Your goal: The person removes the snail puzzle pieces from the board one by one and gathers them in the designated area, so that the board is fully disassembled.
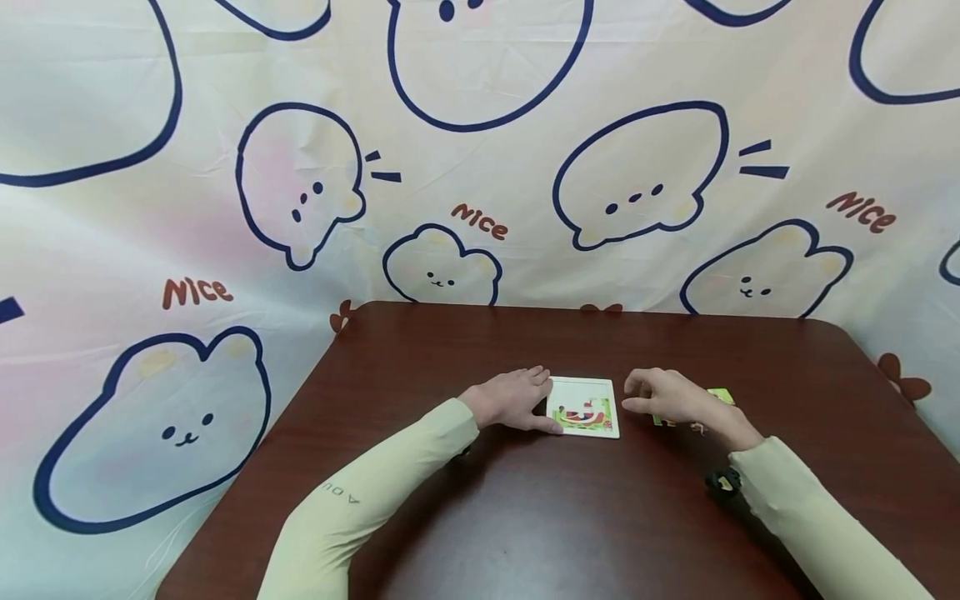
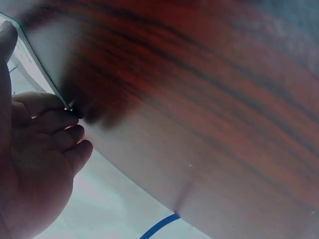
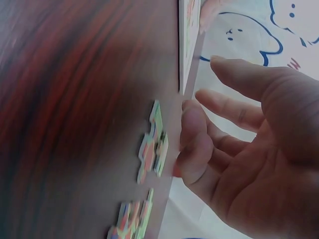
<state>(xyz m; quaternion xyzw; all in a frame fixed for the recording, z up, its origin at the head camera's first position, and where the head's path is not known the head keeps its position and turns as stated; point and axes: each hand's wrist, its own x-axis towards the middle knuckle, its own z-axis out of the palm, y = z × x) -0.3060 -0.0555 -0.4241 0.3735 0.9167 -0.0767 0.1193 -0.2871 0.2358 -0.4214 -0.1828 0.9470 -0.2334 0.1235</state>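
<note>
A white-rimmed jigsaw board [image 1: 583, 407] lies flat on the table, its lower part filled with a colourful picture and its upper part plain white. My left hand [image 1: 517, 402] rests against the board's left side, fingers at the far end and thumb along the near corner. To the right of the board, my right hand [image 1: 667, 395] hovers with loosely bent fingers; thumb and fingertips stand apart, and I see nothing between them. Below it lie loose jigsaw pieces [image 3: 148, 154], partly hidden by the hand in the head view. More puzzle pieces [image 3: 133, 219] show lower in the right wrist view.
Everything lies on a dark brown wooden table [image 1: 510, 517] with rounded far corners. A pale cloth [image 1: 465, 183] printed with blue cartoon outlines hangs behind and beside it. Green puzzle pieces [image 1: 722, 396] show just beyond the right wrist.
</note>
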